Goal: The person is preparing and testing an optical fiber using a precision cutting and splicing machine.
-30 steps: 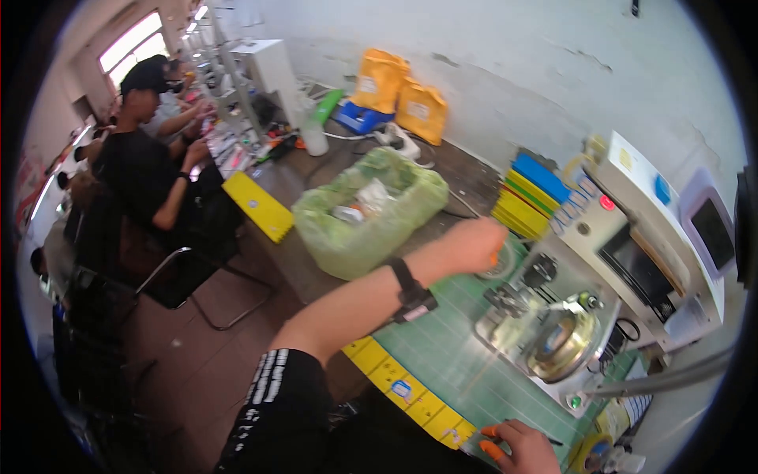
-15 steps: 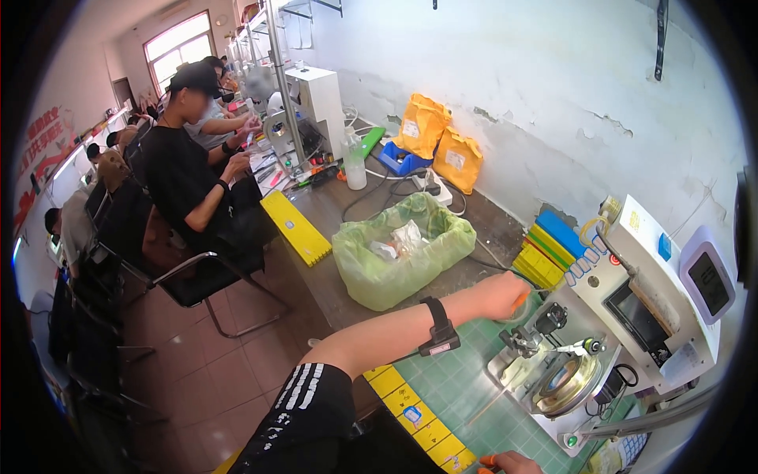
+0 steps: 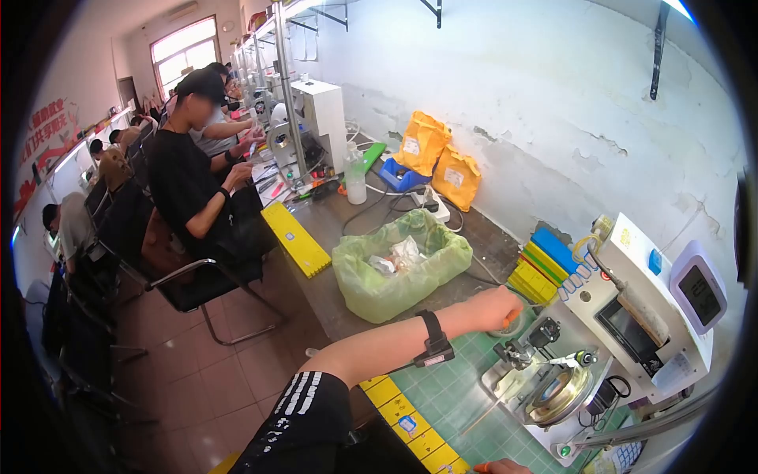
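My left hand (image 3: 491,310) reaches across the green cutting mat (image 3: 450,387), a black strap on its wrist. Its fingers, with orange finger covers, curl down at a small round dish (image 3: 509,325); the fingertips are mostly hidden, and what they pinch cannot be made out. Right of it stands a bench machine with a round metal disc (image 3: 559,395) and a clamp arm (image 3: 525,347). Of my right hand (image 3: 505,467), only a part with an orange finger cover shows at the lower edge. A thin stick (image 3: 482,417) shows over the mat near it.
A bin lined with a green bag (image 3: 379,296) holds crumpled paper. Yellow trays (image 3: 296,237) lie beyond it and along the near edge (image 3: 414,426). Orange pouches (image 3: 456,178), a blue bin (image 3: 401,175) and a bottle (image 3: 355,182) stand at the wall. A co-worker (image 3: 189,158) sits at the left.
The view has shifted slightly, so the bench sits lower in it. My left hand stays by the dish. The right hand shows less, and the thin stick has come into sight.
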Action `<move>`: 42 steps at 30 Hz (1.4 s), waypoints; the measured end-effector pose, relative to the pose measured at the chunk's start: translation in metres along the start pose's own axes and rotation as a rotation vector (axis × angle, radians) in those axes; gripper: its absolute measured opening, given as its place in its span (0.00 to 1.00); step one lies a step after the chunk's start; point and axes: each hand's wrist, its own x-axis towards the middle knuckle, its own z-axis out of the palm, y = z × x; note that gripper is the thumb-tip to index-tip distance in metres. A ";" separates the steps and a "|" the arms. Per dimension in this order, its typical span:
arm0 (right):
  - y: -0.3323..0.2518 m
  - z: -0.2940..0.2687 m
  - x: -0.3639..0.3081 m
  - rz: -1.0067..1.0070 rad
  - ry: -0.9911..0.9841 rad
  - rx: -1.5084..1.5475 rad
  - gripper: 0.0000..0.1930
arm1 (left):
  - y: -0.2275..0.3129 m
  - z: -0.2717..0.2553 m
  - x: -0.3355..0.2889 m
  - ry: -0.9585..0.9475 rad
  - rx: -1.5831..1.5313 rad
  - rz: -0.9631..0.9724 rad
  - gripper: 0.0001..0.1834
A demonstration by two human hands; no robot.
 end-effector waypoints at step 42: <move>0.013 -0.011 0.002 -0.080 -0.069 -0.063 0.13 | 0.009 -0.032 0.004 0.049 -0.097 0.009 0.08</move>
